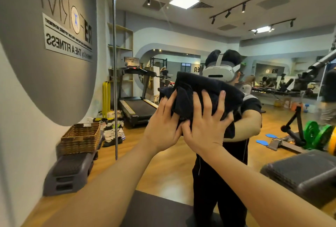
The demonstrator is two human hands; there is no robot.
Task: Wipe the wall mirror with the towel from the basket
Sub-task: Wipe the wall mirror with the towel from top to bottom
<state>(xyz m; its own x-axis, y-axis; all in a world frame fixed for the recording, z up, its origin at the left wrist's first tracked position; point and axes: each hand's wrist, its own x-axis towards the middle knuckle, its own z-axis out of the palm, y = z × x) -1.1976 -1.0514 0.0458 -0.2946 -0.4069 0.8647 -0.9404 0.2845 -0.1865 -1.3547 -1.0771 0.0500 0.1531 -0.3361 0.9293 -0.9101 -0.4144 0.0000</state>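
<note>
The wall mirror [145, 30] fills the view and shows a reflected gym. A dark bunched towel [209, 83] lies against the glass at head height. My left hand [163, 128] presses its lower left part with fingers stretched upward. My right hand [205, 126] presses beside it, fingers spread flat over the cloth, with its thumb at the towel's lower edge. The two hands touch at the thumbs. A woven wicker basket [80, 138] appears in the reflection at lower left; its inside is not visible.
A vertical seam [114, 63] splits the mirror left of the towel. In the reflection, the basket sits on a grey step platform [71, 170], with a treadmill [136, 106] behind. A dark padded bench [301, 172] is at lower right, and weight plates [316, 136] lie on the wooden floor.
</note>
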